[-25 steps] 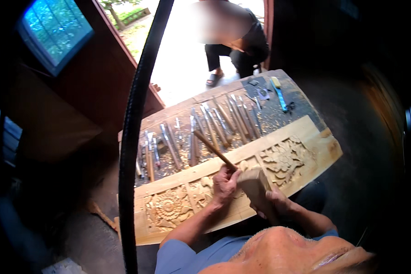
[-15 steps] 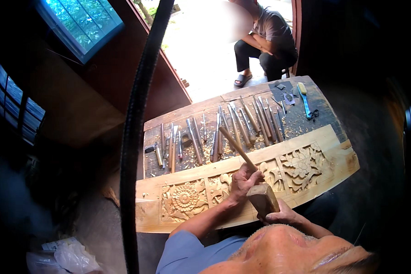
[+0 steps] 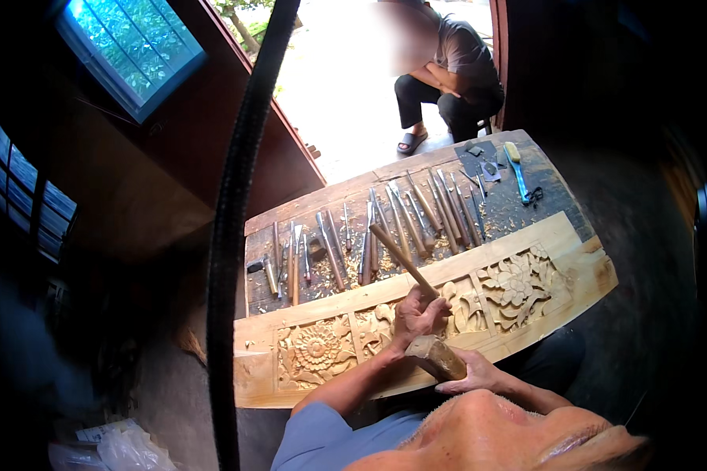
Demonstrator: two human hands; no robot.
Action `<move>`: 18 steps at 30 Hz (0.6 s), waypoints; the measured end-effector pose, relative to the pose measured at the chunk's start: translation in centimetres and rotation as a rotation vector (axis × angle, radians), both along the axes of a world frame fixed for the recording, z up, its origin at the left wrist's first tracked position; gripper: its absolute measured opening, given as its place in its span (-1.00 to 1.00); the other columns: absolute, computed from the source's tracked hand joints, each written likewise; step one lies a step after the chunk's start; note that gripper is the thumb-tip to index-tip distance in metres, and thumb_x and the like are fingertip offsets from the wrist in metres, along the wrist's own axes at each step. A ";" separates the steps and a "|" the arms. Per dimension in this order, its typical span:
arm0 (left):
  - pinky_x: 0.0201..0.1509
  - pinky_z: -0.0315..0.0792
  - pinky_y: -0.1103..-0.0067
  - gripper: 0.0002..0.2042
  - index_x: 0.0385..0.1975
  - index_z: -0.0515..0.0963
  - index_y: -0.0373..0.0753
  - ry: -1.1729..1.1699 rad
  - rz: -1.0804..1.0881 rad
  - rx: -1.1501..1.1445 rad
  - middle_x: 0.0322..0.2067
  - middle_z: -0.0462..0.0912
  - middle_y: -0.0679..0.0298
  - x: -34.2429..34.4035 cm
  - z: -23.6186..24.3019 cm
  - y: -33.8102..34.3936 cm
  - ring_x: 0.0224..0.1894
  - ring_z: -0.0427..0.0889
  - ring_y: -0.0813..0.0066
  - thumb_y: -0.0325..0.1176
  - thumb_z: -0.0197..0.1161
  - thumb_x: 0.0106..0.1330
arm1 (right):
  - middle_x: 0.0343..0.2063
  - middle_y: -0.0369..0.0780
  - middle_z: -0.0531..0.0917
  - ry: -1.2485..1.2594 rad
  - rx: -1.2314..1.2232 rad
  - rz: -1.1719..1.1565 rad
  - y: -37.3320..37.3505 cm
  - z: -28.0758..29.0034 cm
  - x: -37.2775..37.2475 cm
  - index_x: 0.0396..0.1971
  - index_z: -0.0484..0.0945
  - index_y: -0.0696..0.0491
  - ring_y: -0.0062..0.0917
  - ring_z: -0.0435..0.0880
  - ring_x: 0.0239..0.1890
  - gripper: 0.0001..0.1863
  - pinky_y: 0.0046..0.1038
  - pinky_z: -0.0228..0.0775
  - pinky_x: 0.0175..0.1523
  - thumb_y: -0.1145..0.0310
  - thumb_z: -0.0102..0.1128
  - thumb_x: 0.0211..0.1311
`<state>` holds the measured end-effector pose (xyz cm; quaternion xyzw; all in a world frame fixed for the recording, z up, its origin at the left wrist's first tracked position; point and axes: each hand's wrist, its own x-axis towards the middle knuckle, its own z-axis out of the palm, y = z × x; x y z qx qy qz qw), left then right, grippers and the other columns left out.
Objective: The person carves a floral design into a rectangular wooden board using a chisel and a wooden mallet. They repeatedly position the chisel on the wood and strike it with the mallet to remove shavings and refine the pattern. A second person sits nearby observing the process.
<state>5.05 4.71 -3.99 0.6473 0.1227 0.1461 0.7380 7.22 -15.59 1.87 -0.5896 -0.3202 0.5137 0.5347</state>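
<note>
My left hand (image 3: 419, 317) is closed round a carving chisel (image 3: 401, 257). The chisel's long wooden handle slants up to the left, and its lower end is hidden by my hand. Just below, my right hand (image 3: 479, 372) grips a wooden mallet (image 3: 441, 358), whose blocky head lies close to my left wrist. Beneath both hands stretches a pale carved wood panel (image 3: 326, 300), with flowers and leaves cut in relief inside framed sections. A round blossom (image 3: 316, 348) shows at its left and a petalled flower (image 3: 518, 282) at its right.
Beyond the panel, several chisels (image 3: 330, 250) lie in a row among wood shavings on the dark workbench (image 3: 353, 188). A blue-handled brush (image 3: 518, 174) rests at the far right. Another person (image 3: 456, 71) sits in the doorway. Plastic bags (image 3: 130, 449) lie on the floor, lower left.
The mallet has swung a little to the left and tilted, along with my right hand. My left hand keeps its hold on the chisel. The whole view has shifted slightly.
</note>
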 end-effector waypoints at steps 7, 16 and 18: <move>-0.20 0.67 0.57 -0.84 -0.06 0.49 -0.31 0.080 -0.013 -0.042 -0.31 0.77 0.21 0.0 1.3 -0.5 -0.26 0.77 0.53 -0.43 0.26 0.49 | 0.05 -0.19 0.66 0.058 0.048 -0.076 -0.4 0.3 0.0 0.30 0.44 0.15 -0.54 0.58 0.08 -0.18 -0.39 0.43 0.22 0.23 0.63 0.05; -0.19 0.59 0.61 -0.83 -0.11 0.55 -0.33 0.002 0.066 0.083 -0.37 0.74 0.26 -0.1 0.4 -0.1 -0.27 0.71 0.62 -0.41 0.34 0.43 | -0.47 -0.15 0.63 0.360 0.173 -0.278 -1.3 4.1 3.8 -0.03 0.46 0.22 -0.53 0.62 -0.58 -0.44 -0.50 0.50 -0.48 0.26 0.49 0.04; -0.17 0.58 0.61 -0.81 -0.10 0.55 -0.33 -0.003 0.059 0.095 -0.36 0.75 0.25 0.0 -0.2 -0.2 -0.25 0.71 0.62 -0.41 0.35 0.42 | -0.48 -0.16 0.63 0.370 0.123 -0.289 -1.6 2.6 3.2 -0.11 0.51 0.21 -0.53 0.62 -0.58 -0.54 -0.50 0.50 -0.47 0.27 0.46 0.08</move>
